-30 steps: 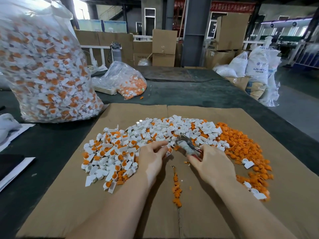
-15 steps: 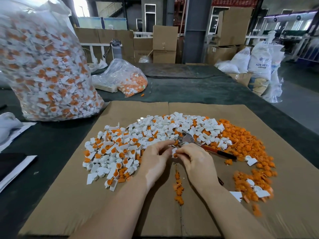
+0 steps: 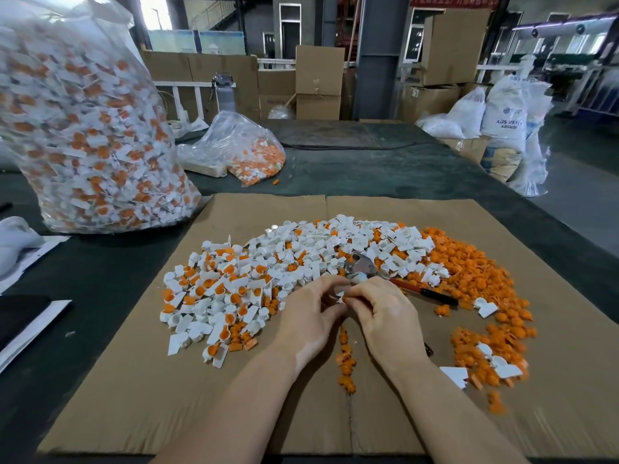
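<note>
Brown cardboard sheet (image 3: 234, 396) now bears the released red-handled metal pliers (image 3: 363, 266). Left hand (image 3: 308, 318) and right hand (image 3: 387, 318) have met, each grip pinching one small white plastic cap (image 3: 340, 298) just beside the tool. I judge the step has turned to finger work.

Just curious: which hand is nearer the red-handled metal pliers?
Right. The right hand sits right beside the red-handled metal pliers; the left hand is further left. Both pinch a white plastic piece.
</note>
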Action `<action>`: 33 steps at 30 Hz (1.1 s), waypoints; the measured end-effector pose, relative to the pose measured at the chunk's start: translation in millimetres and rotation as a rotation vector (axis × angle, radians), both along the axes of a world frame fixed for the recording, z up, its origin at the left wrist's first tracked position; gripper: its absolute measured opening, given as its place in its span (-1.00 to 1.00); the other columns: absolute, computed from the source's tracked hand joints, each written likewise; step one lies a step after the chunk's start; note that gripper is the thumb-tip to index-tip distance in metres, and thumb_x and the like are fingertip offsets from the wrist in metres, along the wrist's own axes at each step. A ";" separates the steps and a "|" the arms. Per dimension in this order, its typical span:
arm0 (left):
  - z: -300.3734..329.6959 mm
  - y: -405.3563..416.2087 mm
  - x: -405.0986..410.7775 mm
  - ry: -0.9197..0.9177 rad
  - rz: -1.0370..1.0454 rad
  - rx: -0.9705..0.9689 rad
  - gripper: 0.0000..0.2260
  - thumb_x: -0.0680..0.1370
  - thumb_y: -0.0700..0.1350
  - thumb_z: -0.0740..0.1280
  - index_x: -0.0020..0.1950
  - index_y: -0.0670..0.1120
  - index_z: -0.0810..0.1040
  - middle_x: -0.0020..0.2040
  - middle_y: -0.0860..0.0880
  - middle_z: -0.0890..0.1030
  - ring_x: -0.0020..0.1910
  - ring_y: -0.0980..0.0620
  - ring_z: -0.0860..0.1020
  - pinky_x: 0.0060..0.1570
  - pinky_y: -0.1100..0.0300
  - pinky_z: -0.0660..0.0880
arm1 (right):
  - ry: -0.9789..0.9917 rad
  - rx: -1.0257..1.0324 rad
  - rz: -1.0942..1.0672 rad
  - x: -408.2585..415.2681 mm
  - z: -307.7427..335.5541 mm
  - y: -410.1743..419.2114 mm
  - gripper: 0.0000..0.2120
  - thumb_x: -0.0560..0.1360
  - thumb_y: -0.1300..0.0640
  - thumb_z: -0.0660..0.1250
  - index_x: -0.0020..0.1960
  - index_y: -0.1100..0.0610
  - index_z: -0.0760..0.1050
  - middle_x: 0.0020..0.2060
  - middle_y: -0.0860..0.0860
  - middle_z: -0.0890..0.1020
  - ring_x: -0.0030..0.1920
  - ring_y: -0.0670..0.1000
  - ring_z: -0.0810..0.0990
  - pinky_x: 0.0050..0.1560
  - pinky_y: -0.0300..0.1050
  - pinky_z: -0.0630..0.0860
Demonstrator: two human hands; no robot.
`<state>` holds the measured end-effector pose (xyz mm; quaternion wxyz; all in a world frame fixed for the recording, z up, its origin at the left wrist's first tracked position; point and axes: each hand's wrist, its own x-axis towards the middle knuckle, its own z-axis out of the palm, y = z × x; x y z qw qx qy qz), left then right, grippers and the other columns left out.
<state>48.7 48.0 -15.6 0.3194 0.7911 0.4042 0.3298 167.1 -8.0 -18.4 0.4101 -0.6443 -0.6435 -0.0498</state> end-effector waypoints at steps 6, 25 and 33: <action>2.6 10.3 -11.4 -0.010 0.206 0.095 -0.80 0.57 -0.14 0.29 0.18 -0.01 0.56 0.00 0.09 0.44 -0.07 0.23 0.41 -0.06 0.49 0.31 | 0.024 0.086 -0.028 0.8 0.8 -2.2 -0.94 0.41 0.28 0.43 -0.12 0.22 0.61 -0.24 0.01 0.60 -0.17 -0.02 0.56 -0.10 -0.20 0.50; 11.3 28.4 -23.8 0.274 0.221 0.298 -0.75 0.58 -0.21 0.25 0.23 -0.03 0.55 0.16 0.00 0.54 0.17 0.06 0.42 0.13 0.31 0.28 | 0.002 0.064 -0.065 2.5 -2.3 2.0 -0.89 0.39 0.38 0.42 -0.14 0.21 0.61 -0.25 0.01 0.61 -0.17 -0.02 0.56 -0.11 -0.24 0.46; -9.6 27.7 6.9 0.467 0.155 0.259 -0.67 0.59 -0.27 0.22 0.30 0.00 0.49 0.19 -0.02 0.51 0.19 0.00 0.43 0.11 0.19 0.42 | -0.191 -0.268 -0.633 42.0 21.0 -10.8 -0.87 0.48 0.28 0.27 -0.08 0.10 0.56 -0.17 0.00 0.59 -0.09 0.04 0.52 -0.07 -0.07 0.30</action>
